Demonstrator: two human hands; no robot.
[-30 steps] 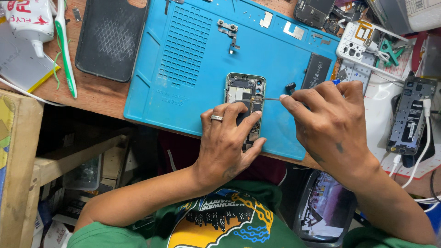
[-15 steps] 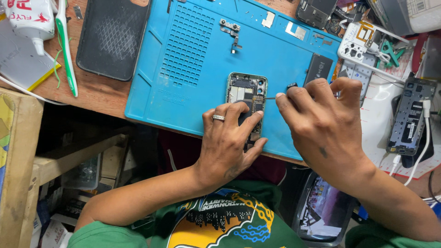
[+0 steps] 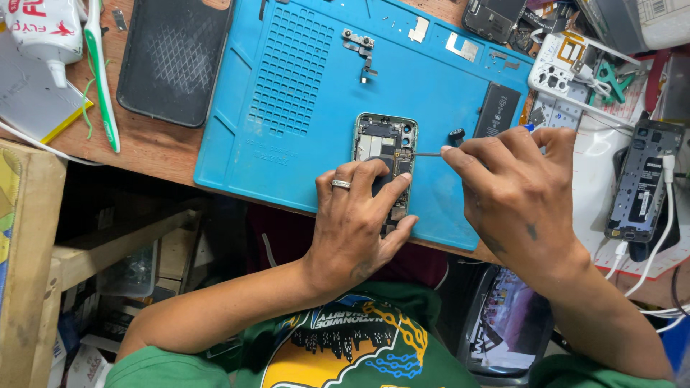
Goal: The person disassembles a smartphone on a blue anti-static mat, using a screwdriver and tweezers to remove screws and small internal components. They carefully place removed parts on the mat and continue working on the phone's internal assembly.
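The left hand (image 3: 356, 230) lies over the lower half of an opened phone (image 3: 384, 154), its fingers (image 3: 366, 176) curled down and pressing the body flat, the thumb braced along the phone's right edge. The right hand (image 3: 521, 197) has its fingers (image 3: 474, 154) pinched shut on a thin screwdriver (image 3: 428, 154), whose tip meets the phone's right side just beyond the left fingers. The phone sits on a blue work mat (image 3: 287, 108), close to the mat's near edge, which hangs slightly past the tabletop (image 3: 154, 151) toward the person's body.

Just beyond the right fingers lie a small dark knob (image 3: 457, 135) and a black battery (image 3: 497, 110), leaving little room there. Left of the left fingers the mat is open as far as its gridded field. Farther beyond the phone, small metal brackets (image 3: 359, 43) and shield plates (image 3: 460, 47) lie well apart. Left of the mat, a black phone case (image 3: 172, 61) rests on the wooden tabletop, then a green toothbrush (image 3: 100, 79) and a white bottle (image 3: 47, 32). Right of the right hand lies a stripped phone frame (image 3: 640, 179) with white cables (image 3: 658, 237); a crowd of parts fills the far right corner.
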